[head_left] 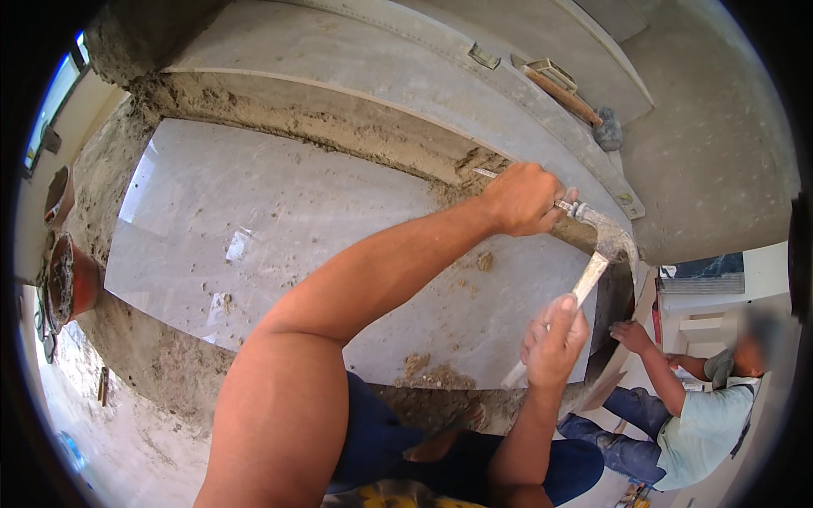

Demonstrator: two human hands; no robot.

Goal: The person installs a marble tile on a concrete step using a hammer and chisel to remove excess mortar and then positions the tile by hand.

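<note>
My left hand (pixel 525 199) is closed around a ribbed steel rod (pixel 485 173). One end of the rod points into the mortar-filled gap (pixel 461 173) beyond the big grey slab; the other sticks out on the right side of my fist. In my right hand (pixel 555 339) is a claw hammer (pixel 590 278), gripped by its pale handle. The hammer's head is right at the rod's outer end; whether they touch I cannot tell. Below my left arm lies the glossy grey slab (pixel 339 229), with mortar crumbs scattered over it.
A mallet (pixel 563 97) and a long metal straightedge (pixel 406 30) with a level vial lie on the upper slab. Orange buckets (pixel 80 279) stand at the left. On the right, close to the slab's end, a co-worker (pixel 707 423) crouches with a hand at its edge.
</note>
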